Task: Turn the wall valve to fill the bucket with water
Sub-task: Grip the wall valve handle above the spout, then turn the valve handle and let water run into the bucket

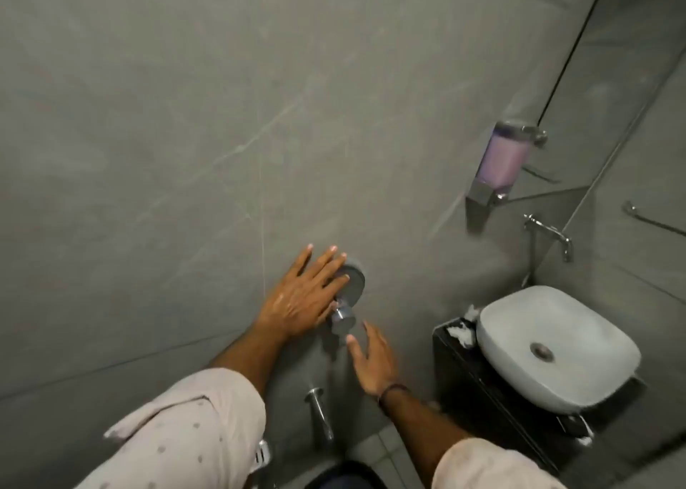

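Against wall valve (347,295): left hand (300,295) grip splayed flat; right hand (371,358) just below, open, empty.

Single view, head-worn wide-angle camera: looks forward and steeply down along a grey tiled wall (222,117), close to it, basin (557,347) at lower right.

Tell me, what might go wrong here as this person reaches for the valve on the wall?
The left hand lies flat over the wall valve, fingers spread, not gripping, and looks wet, so it may slip. The bucket shows only as a dark rim under the spout; if misaligned, water could hit the floor.
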